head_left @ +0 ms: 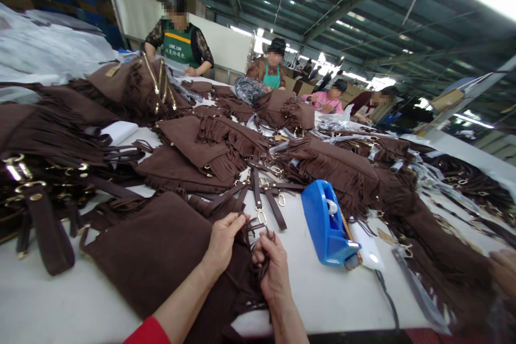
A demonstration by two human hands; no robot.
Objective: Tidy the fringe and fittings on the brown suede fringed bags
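A dark brown fringed bag (153,247) lies flat on the white table, its fringe towards my hands. At its right side my left hand (226,239) pinches a thin brown fringe strip between thumb and fingers. My right hand (272,263) is curled round more of the brown fringe strips, a little to the right and lower. Just beyond the fingertips lies a brown strap (257,191) with a gold clasp (262,217). Where the strips join the bag is hidden by my hands.
A blue tape dispenser (322,226) and a white corded device (367,247) stand to the right. Fringed bags (226,145) and straps with gold hardware (44,220) cover much of the table (48,301). Across it work several people, including one in a green apron (177,45). Another person's hand (503,271) shows at the right edge.
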